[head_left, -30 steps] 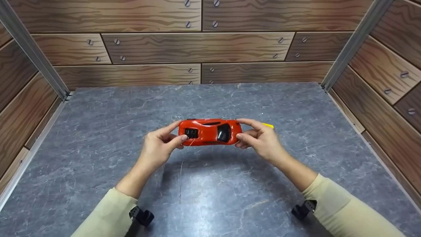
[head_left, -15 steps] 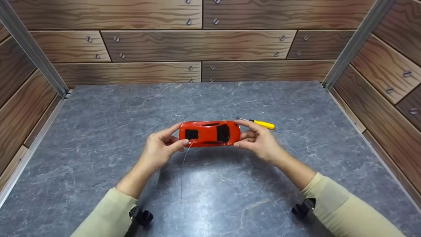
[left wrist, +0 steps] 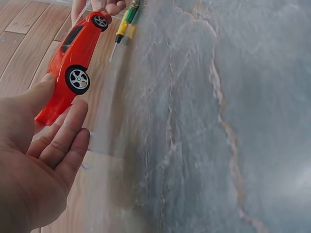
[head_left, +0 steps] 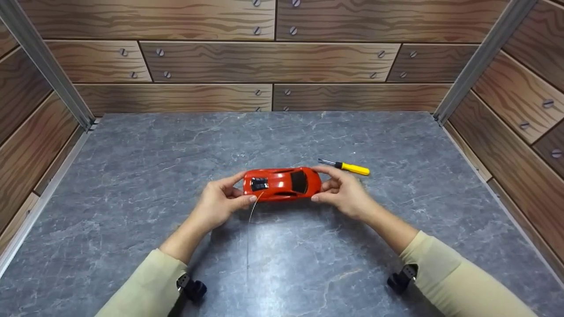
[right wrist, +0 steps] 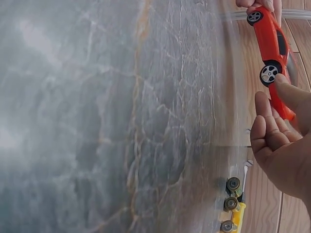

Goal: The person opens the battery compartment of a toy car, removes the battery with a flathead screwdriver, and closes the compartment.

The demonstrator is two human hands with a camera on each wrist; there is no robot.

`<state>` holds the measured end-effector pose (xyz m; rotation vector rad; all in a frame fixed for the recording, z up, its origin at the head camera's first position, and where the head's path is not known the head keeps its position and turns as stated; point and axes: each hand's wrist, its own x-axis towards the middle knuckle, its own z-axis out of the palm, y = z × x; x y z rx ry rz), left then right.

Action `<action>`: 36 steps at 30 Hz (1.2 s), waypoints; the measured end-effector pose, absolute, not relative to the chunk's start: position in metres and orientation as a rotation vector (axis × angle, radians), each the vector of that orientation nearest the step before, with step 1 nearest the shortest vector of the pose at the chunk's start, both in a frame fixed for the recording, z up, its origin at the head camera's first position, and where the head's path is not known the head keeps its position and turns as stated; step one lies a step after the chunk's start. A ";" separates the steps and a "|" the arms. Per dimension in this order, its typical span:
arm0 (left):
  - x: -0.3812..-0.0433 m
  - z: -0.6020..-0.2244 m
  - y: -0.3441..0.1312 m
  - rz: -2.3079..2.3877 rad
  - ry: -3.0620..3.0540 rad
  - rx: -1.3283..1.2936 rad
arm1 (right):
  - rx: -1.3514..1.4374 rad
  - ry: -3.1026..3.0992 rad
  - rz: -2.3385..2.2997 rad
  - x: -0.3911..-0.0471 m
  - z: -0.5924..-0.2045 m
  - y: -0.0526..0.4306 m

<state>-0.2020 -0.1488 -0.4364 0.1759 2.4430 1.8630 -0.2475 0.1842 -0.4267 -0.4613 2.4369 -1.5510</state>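
Note:
A red toy car is held up above the grey table, wheels down, with a dark windscreen. My left hand pinches its left end between thumb and fingers. At the other end, my right hand grips the car the same way, thumb on the near side. A thin wire trails down from the car's near side by the left thumb. Both wrist views show the car's black tyres and silver rims; in the left one, the rear wheel is close to the left fingers.
A yellow-handled screwdriver lies on the table just beyond the right hand. In the right wrist view, several small round metallic pieces show near its yellow handle. Wood-patterned walls enclose the back and sides.
Both hands have brought the car slightly down and nearer, tilting it so more of its near side shows. The screwdriver, mostly hidden behind the right hand a second ago, now shows fully.

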 end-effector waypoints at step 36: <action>-0.226 -0.451 -0.153 1.683 2.367 0.068 | -0.294 2.431 -1.300 -0.259 -0.436 0.176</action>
